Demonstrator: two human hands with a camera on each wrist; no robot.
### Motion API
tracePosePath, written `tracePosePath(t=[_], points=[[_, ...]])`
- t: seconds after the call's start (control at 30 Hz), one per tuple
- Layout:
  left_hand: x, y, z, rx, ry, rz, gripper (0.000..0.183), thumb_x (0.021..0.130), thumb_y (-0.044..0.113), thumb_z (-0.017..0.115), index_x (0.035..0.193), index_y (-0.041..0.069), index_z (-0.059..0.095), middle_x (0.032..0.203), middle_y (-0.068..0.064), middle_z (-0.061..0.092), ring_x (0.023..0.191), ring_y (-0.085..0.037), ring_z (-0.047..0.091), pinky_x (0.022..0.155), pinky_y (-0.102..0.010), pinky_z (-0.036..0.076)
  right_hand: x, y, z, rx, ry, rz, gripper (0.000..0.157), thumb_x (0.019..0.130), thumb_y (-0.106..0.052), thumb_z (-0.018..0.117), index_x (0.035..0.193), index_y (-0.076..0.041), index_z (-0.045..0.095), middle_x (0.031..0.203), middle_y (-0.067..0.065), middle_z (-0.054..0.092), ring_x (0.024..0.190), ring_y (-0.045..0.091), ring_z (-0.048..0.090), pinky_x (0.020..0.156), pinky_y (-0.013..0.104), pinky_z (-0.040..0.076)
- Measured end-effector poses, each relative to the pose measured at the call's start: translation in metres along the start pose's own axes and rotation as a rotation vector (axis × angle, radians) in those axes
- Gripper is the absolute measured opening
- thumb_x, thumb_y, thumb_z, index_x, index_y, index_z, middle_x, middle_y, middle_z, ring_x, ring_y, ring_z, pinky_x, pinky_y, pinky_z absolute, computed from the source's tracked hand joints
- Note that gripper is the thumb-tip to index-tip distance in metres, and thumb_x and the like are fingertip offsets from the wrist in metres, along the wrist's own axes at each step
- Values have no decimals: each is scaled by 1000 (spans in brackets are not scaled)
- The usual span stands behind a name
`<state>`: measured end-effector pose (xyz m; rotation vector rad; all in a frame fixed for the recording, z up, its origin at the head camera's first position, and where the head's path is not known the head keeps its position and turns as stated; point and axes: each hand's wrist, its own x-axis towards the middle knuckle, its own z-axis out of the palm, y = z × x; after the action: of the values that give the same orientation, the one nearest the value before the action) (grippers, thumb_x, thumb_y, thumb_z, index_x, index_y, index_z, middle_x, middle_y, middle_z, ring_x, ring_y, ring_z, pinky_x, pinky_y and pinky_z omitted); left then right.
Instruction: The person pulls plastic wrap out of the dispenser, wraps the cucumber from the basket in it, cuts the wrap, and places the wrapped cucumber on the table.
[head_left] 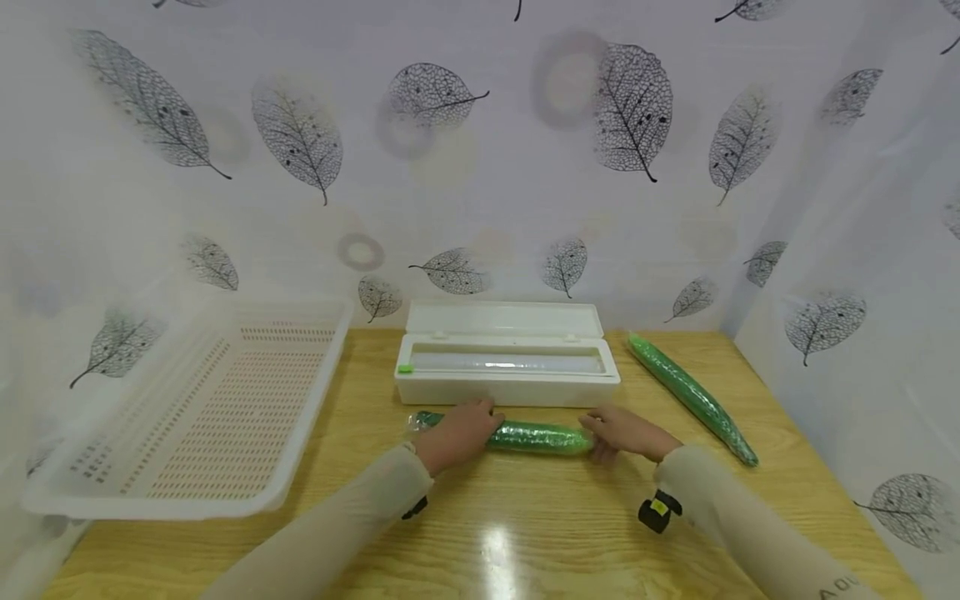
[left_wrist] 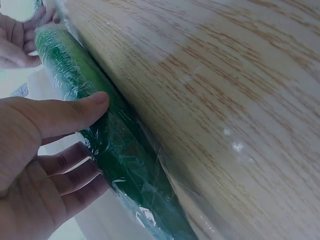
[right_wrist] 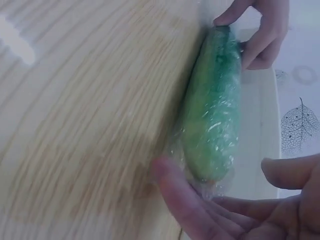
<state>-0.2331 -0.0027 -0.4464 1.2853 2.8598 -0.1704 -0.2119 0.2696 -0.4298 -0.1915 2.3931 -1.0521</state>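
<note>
A green cucumber (head_left: 542,438) in clear plastic film lies crosswise on the wooden table, in front of a white box. My left hand (head_left: 459,435) grips it toward its left end, with the thumb (left_wrist: 92,106) on one side and the fingers on the other. Loose film (left_wrist: 195,205) trails from the cucumber along the tabletop in the left wrist view. At the pale right end is my right hand (head_left: 628,432), its fingers (right_wrist: 182,200) reaching under the film there. The right thumb (right_wrist: 285,172) stands apart from the cucumber.
The white cling film box (head_left: 506,392) stands behind the cucumber, lid (head_left: 504,318) raised, a film roll (head_left: 506,362) inside. Another cucumber (head_left: 693,398) lies slanted at the right. A white plastic basket (head_left: 318,400) is at the left. A leaf-patterned curtain (head_left: 480,192) hangs behind.
</note>
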Motion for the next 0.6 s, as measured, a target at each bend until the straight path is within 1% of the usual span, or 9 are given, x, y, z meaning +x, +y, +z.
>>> tracePosePath(t=[0.1, 0.13, 0.2, 0.27, 0.33, 0.4, 0.47, 0.53, 0.6], points=[[0, 1, -2, 6, 1, 0, 23, 94, 11, 56, 116, 11, 62, 109, -6, 60, 94, -15, 62, 76, -24, 56, 4, -3, 2, -116, 56, -60, 34, 99, -18, 46, 112, 11, 58, 84, 14, 65, 71, 21, 66, 62, 32, 56], [0, 1, -2, 14, 3, 1, 23, 93, 11, 56, 116, 11, 62, 109, -6, 61, 93, -15, 62, 76, -24, 56, 5, -4, 3, -163, 62, -79, 31, 97, -16, 48, 108, 9, 61, 85, 13, 65, 71, 21, 66, 62, 32, 56], [1, 2, -2, 27, 7, 2, 23, 92, 11, 58, 115, 11, 63, 108, -6, 61, 91, -14, 63, 74, -22, 56, 6, -6, 3, -256, 76, -115, 25, 93, -14, 56, 103, 7, 64, 90, 13, 67, 75, 20, 65, 64, 32, 55], [1, 2, -2, 45, 11, 4, 23, 92, 11, 59, 114, 11, 63, 107, -6, 61, 89, -14, 62, 72, -21, 55, 7, -7, 4, -318, 83, -133, 23, 88, -13, 63, 101, 6, 66, 95, 14, 68, 81, 21, 65, 68, 33, 55], [1, 3, -1, 74, 23, 13, 22, 91, 11, 59, 113, 11, 64, 105, -5, 61, 87, -13, 62, 69, -19, 55, 7, -8, 2, -353, 67, -167, 23, 85, -11, 66, 101, 6, 67, 96, 15, 69, 84, 21, 65, 71, 35, 55], [1, 3, -1, 103, 32, 19, 21, 91, 11, 59, 112, 11, 64, 103, -4, 61, 85, -12, 62, 66, -17, 55, 7, -8, 0, -361, 38, -198, 21, 83, -6, 66, 101, 5, 68, 97, 14, 69, 85, 20, 64, 73, 35, 55], [1, 4, -1, 113, 34, 22, 20, 91, 11, 59, 111, 11, 64, 102, -4, 60, 85, -12, 61, 65, -17, 54, 7, -7, -4, -357, -14, -231, 18, 83, -1, 64, 100, 2, 69, 96, 11, 70, 86, 18, 65, 75, 33, 56], [1, 4, -1, 121, 31, 21, 20, 91, 11, 60, 110, 11, 65, 102, -4, 61, 85, -12, 61, 66, -17, 54, 8, -6, -7, -341, -59, -259, 20, 82, 3, 62, 100, 0, 70, 97, 9, 71, 87, 16, 66, 76, 31, 56], [0, 5, -2, 119, 24, 19, 20, 91, 12, 60, 111, 11, 65, 102, -4, 61, 86, -12, 61, 67, -17, 54, 8, -4, -9, -326, -77, -270, 21, 81, 6, 62, 100, -1, 70, 97, 8, 71, 88, 16, 66, 76, 29, 56]])
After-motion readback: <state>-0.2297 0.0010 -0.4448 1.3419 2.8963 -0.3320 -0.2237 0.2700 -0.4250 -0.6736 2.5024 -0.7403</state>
